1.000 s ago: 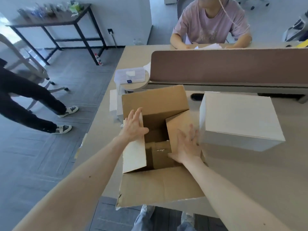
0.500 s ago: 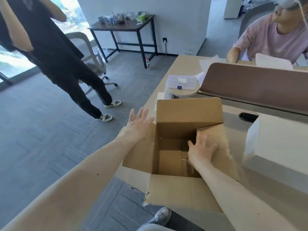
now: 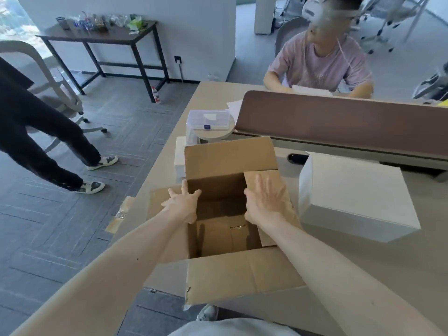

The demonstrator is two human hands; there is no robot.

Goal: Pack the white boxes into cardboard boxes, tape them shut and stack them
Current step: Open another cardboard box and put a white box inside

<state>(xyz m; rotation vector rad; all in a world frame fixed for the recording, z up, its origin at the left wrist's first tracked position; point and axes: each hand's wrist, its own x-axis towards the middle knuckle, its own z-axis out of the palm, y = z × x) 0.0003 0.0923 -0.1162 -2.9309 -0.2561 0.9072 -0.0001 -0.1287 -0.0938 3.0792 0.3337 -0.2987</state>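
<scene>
An open cardboard box (image 3: 242,272) stands at the near left corner of the table, all its flaps spread and its inside empty. My left hand (image 3: 182,204) lies flat with spread fingers on the left flap, pressing it outward. On the right flap my right hand (image 3: 266,200) presses down with straight fingers. A large white box (image 3: 356,190) sits on the table just right of the cardboard box, apart from both hands.
A brown divider panel (image 3: 339,117) runs across the table behind the boxes. A clear plastic case (image 3: 208,120) rests on a round stand, with small white boxes (image 3: 180,157) below it. One person sits behind the divider; another stands on the floor at left.
The left flap has gone from upright to folded out flat under my left hand. My right hand has pushed the right flap outward. The camera view has swung left and back.
</scene>
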